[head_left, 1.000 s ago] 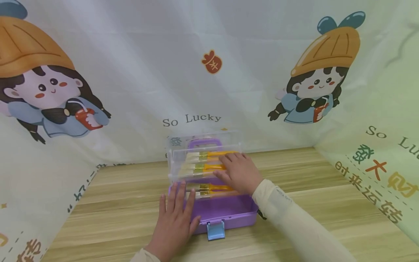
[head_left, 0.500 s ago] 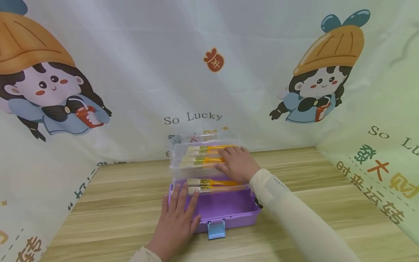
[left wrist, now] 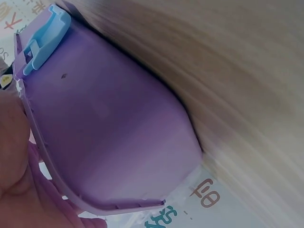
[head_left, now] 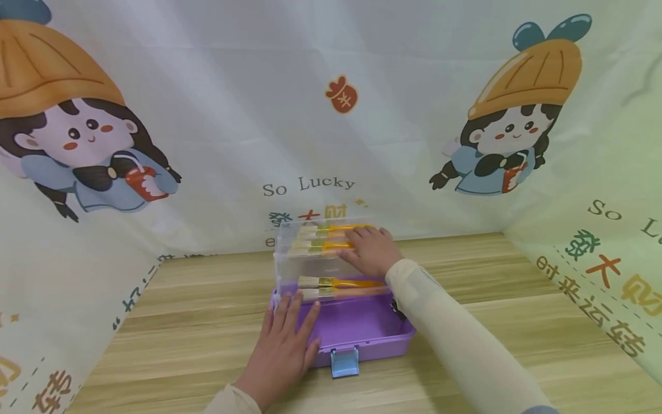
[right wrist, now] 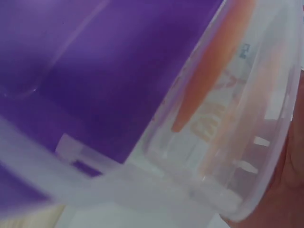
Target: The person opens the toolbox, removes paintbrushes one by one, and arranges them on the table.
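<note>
A purple box (head_left: 383,348) with a blue latch (head_left: 345,363) stands with its purple inside in view. Above its back part are raised clear trays; the upper tray (head_left: 305,267) holds several paintbrushes (head_left: 331,245) with orange handles, and more paintbrushes (head_left: 336,283) lie in the lower tray. My right hand (head_left: 373,251) grips the upper tray near its right end, thumb low and fingers over it. My left hand (head_left: 284,345) rests on the box's left side, fingers straight and spread. The left wrist view shows the box wall (left wrist: 109,114) beside that hand.
The box stands on a wood-grain table (head_left: 196,322). Printed cloth walls (head_left: 233,115) enclose it at the back and sides, and the back one rises close behind the trays. A small black thing (head_left: 397,310) shows at the box's right side.
My right hand and the trays have moved upward and back, baring more of the box's inside. The purple handle seen behind the upper tray is no longer visible. My left hand stays on the box.
</note>
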`<state>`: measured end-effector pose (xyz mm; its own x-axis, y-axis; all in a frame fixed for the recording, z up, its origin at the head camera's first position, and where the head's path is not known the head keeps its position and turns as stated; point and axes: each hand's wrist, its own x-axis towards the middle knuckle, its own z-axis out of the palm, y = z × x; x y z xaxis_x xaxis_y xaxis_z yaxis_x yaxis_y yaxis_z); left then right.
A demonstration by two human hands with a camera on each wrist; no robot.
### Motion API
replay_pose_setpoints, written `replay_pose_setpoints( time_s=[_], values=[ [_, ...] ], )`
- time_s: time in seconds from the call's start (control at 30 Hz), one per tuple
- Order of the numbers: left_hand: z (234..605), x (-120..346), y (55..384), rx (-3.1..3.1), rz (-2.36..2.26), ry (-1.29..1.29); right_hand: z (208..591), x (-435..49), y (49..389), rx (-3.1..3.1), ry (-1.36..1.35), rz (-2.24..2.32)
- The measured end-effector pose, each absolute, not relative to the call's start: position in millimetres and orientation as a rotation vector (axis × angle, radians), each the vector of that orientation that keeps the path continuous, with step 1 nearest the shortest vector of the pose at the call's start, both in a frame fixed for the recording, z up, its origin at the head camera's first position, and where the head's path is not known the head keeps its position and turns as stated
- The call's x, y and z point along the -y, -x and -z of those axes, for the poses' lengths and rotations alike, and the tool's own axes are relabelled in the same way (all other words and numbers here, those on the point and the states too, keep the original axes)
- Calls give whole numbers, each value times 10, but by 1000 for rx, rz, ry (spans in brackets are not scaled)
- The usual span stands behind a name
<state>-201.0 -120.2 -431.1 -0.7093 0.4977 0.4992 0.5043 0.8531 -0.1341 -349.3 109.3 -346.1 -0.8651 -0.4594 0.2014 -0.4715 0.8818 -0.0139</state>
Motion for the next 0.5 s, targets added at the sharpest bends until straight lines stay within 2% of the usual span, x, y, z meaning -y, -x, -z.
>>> replay_pose_setpoints(
  time_s=[0.5],
  values=[
    [4282,1195,2013,2568,49,742,3553,-1048,3670,2974,-674,-173]
  ],
)
